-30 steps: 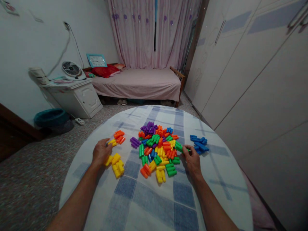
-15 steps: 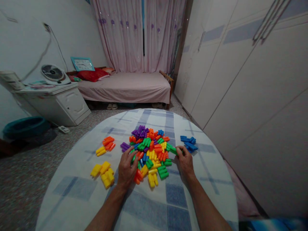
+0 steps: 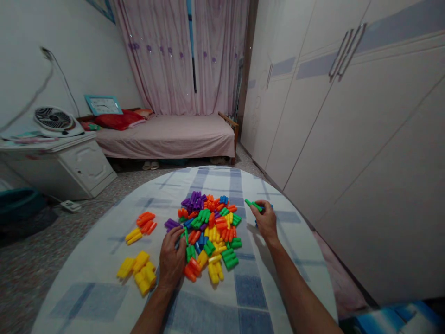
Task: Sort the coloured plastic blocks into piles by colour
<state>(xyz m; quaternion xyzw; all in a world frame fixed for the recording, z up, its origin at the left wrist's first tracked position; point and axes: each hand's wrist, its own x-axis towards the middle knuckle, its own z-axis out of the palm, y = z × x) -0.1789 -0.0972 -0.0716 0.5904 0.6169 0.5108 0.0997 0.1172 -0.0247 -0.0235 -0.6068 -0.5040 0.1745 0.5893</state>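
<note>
A mixed heap of plastic building blocks (image 3: 212, 232) in green, orange, yellow, blue and purple lies mid-table. At the heap's left edge, my left hand (image 3: 172, 257) is closed, with a green building block (image 3: 186, 235) between thumb and fingers. My right hand (image 3: 267, 221) pinches another green building block (image 3: 254, 205), raised to the right of the heap. Blue blocks (image 3: 256, 223) behind that hand are mostly hidden by it. Left of the heap lie small orange blocks (image 3: 146, 222) beside yellow ones (image 3: 134, 236). Nearer to me is a group of chunkier yellow blocks (image 3: 141, 271).
A checked cloth covers the round table (image 3: 208, 306). Beyond it stands a bed (image 3: 170, 137) with a red pillow (image 3: 118, 119). A white cabinet (image 3: 83, 162) carrying a fan (image 3: 55, 119) is on the left. Tall wardrobes (image 3: 313, 139) line the right side.
My right hand has lifted its green block away from the heap and over the blue blocks. My left hand has drawn back slightly, with a green block now in its fingers. The view has turned rightward.
</note>
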